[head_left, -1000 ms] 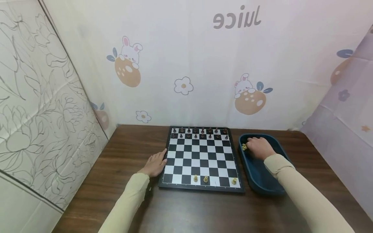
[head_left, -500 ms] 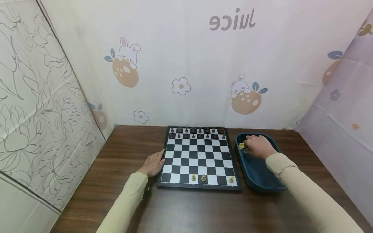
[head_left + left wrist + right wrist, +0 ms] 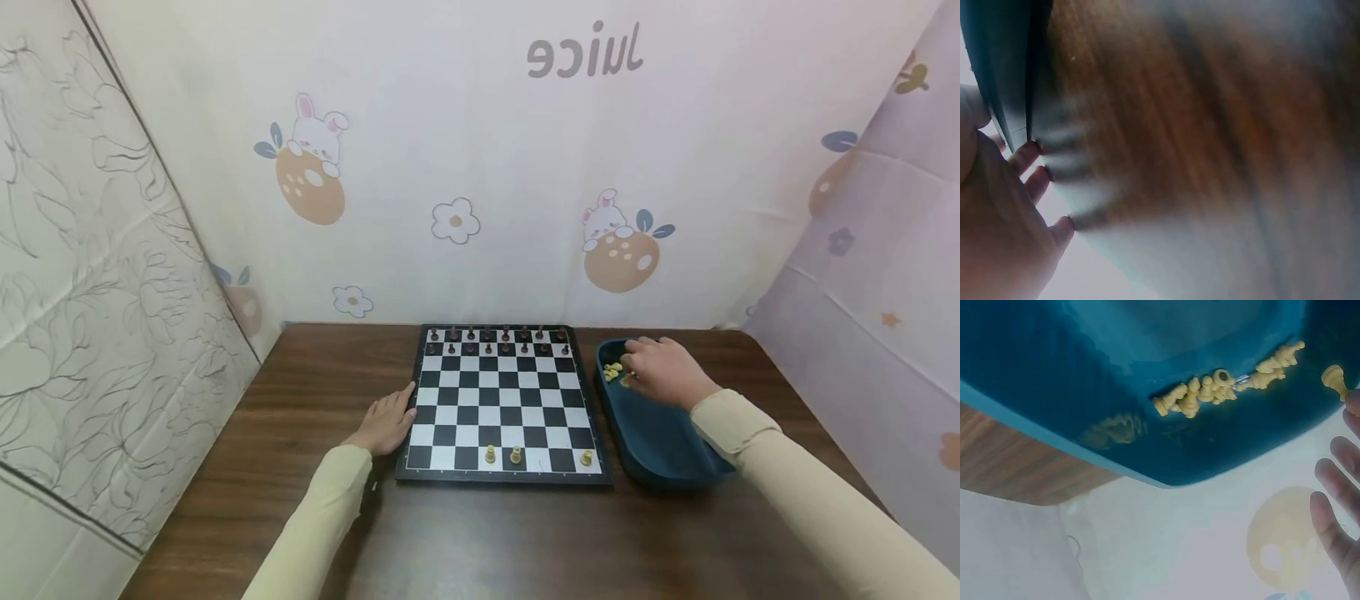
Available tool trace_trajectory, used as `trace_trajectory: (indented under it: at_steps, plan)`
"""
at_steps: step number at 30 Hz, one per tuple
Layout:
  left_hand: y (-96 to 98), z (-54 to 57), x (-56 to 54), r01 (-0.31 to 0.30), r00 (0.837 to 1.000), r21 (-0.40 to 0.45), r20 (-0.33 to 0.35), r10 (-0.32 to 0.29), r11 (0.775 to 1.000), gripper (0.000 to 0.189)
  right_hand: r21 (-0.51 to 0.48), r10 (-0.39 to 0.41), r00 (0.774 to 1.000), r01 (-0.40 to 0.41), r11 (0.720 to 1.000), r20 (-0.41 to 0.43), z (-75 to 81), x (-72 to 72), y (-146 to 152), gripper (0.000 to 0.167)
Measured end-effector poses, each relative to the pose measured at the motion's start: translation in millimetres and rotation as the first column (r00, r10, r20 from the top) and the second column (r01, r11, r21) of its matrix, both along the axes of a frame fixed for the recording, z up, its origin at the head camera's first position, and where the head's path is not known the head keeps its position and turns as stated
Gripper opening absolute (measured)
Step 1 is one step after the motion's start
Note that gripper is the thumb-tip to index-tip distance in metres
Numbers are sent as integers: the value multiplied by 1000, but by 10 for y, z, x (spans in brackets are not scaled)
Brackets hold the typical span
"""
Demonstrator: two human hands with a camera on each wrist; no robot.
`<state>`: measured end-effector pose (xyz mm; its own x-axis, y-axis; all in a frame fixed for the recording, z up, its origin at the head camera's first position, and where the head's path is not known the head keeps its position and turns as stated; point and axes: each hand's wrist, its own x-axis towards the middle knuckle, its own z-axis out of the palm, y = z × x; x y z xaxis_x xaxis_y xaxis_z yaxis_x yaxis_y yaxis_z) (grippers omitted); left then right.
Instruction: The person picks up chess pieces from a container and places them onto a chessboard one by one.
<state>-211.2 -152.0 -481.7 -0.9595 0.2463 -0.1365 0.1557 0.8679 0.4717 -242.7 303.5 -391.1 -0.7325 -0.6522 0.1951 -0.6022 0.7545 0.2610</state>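
Observation:
My right hand [image 3: 663,372] is over the far end of the blue tray [image 3: 626,446]. In the right wrist view it pinches a pale yellow chess piece [image 3: 1334,379] by one end, its round base pointing away from the fingertips; the hand partly hides it. Several more yellow chess pieces [image 3: 1207,390] lie together in the tray. My left hand [image 3: 384,423] rests flat at the left edge of the black-and-white chessboard [image 3: 498,398], its fingertips at the board's side. In the left wrist view its fingers [image 3: 1036,182] are spread beside the board's dark edge.
Two rows of dark chess pieces [image 3: 488,348] stand along the board's far side. On the near row are three yellow pieces, one of them in the right corner [image 3: 587,457]. The wooden table [image 3: 330,375] meets a patterned curtain [image 3: 510,167] at the back.
My right hand has risen a little from the tray's far end with a yellow chess piece in its fingers. The head view has shifted slightly; the left hand stays at the board's edge.

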Motion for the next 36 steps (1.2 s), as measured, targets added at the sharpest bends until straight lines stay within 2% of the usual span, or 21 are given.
trace_trajectory:
  at_steps: [8, 15, 29, 36]
  plan:
    - [9, -13, -10, 5, 1000, 0, 6, -5, 1000, 56, 40, 29, 1000, -28, 999, -13, 148, 123, -155, 9]
    - [13, -8, -32, 15, 1000, -4, 12, -15, 1000, 57, 65, 58, 998, -55, 996, -32, 192, 173, -312, 7]
    - [1, -2, -21, 9, 1000, -2, 30, -9, 1000, 56, 87, 128, 991, -125, 988, -26, 192, 324, -679, 16]
    - [-8, 8, -27, 10, 1000, -2, 21, -10, 1000, 56, 126, 182, 983, -183, 975, 22, 166, 438, -869, 18]
